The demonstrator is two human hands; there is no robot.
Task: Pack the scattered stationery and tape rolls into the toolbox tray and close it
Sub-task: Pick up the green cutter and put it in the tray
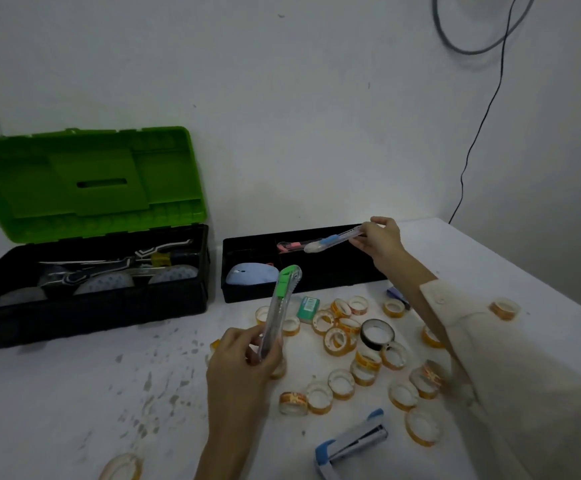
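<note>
Our left hand (244, 358) gripped the green cutter (280, 306) by its lower end, fingers and thumb curled round the clear body. The green tip pointed up and away from us toward the tray (303, 294). Our right hand (381, 239), stretched further out in its cream sleeve (472, 341), pinched the blue cutter (332, 241) by one end and held it nearly level over the tray's back compartment; whether it touched the tray we could not tell. Just past the far tip of that cutter a pink cutter (287, 247) lay in the same compartment. Beyond the tip of the green cutter, in the tray's left compartment, sat a pale blue rounded thing (251, 274)

The toolbox (88, 313) stood well to the left of our left hand, its green lid (88, 181) raised against the wall, with dark tools inside that we could not make out. Between our two hands and under the right forearm the tape rolls (337, 341) lay scattered on the white table (74, 393), most of them clear with orange cores, one black tape roll (377, 334) among them. A small green box (308, 308) lay just right of the green cutter, near the tray's front wall. A blue stapler (351, 441) lay nearest us, below the right forearm. One lone roll (505, 308) sat to the right of the sleeve
</note>
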